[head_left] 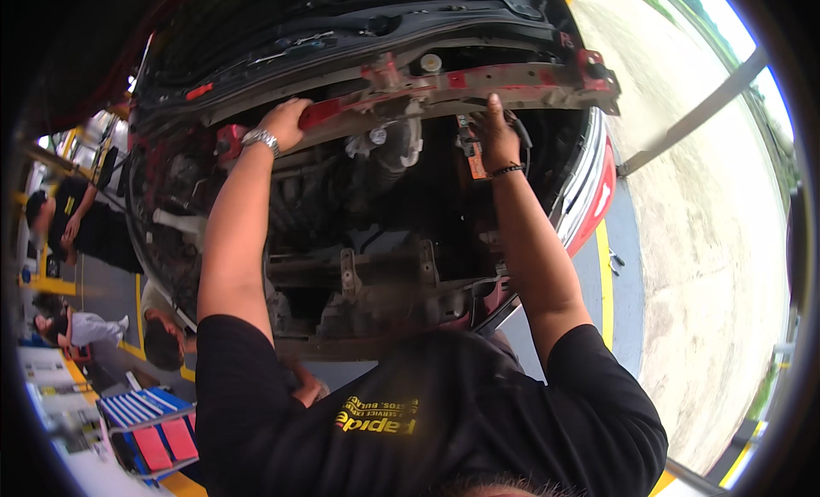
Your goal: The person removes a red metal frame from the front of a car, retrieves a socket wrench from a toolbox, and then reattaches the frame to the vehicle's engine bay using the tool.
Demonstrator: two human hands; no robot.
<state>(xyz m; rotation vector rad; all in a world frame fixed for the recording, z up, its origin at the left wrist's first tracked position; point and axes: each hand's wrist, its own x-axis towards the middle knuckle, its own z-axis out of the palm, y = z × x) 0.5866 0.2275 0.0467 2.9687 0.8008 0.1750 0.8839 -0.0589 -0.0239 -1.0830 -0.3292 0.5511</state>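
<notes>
Both my arms reach forward over the open engine bay of a car. A long, dusty red metal crossmember [461, 80] lies slantwise across the bay's far part, its right end higher in the picture. My left hand [284, 128], with a metal watch on the wrist, is wrapped round the bar near its left end. Under the bar's right half, my right hand [497, 140] grips it from below, thumb up against its near face; the other fingers are partly hidden. Beside that hand sits an orange-labelled battery [474, 159]. A round cap [430, 64] shows just behind the bar.
Tools [312, 40] and a red object [200, 91] lie on the cowl beyond the bay. The lower front frame [384, 270] crosses close to me. A person [164, 335] crouches at left; others are farther off. A pillar [692, 112] stands at right, pliers [617, 259] on the floor.
</notes>
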